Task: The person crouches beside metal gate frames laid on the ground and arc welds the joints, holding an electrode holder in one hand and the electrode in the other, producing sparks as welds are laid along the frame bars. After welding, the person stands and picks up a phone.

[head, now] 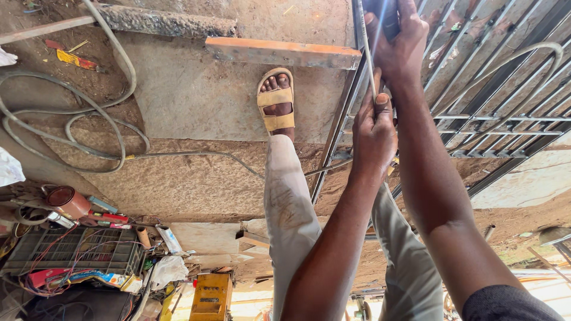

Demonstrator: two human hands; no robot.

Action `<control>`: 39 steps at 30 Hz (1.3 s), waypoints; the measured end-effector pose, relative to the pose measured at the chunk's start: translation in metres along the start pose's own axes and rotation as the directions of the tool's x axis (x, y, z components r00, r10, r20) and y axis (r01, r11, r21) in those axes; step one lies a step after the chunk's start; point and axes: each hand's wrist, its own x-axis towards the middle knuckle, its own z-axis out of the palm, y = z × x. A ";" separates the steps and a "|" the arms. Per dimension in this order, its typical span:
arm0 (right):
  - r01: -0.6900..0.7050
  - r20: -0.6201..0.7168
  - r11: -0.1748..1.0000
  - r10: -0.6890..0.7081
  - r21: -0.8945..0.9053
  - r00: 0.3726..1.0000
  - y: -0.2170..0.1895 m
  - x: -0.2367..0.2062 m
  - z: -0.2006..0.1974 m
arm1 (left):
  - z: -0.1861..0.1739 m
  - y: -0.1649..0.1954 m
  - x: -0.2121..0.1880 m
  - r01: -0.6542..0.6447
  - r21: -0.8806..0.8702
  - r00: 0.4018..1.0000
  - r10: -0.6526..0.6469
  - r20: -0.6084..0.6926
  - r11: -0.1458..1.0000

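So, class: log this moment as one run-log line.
left hand: grips thin rod | right hand: holds dark tool at rod | below: metal gate | foot in sandal on slab

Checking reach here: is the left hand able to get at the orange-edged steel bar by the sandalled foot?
Probably not as things stand: the left hand is closed around a thin rod, and the steel bar lies well beyond it.

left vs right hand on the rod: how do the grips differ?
The left hand is a closed fist round the thin rod, lower along it. The right hand sits farther up, fingers wrapped over a dark object at the frame's top edge, and its arm is stretched farther than the left. Both are bare, over the metal gate.
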 end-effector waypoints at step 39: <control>0.018 0.004 1.000 -0.018 0.007 1.000 0.029 -0.004 0.005 | -0.003 0.005 0.001 0.000 -0.114 0.999 0.004 0.039 0.993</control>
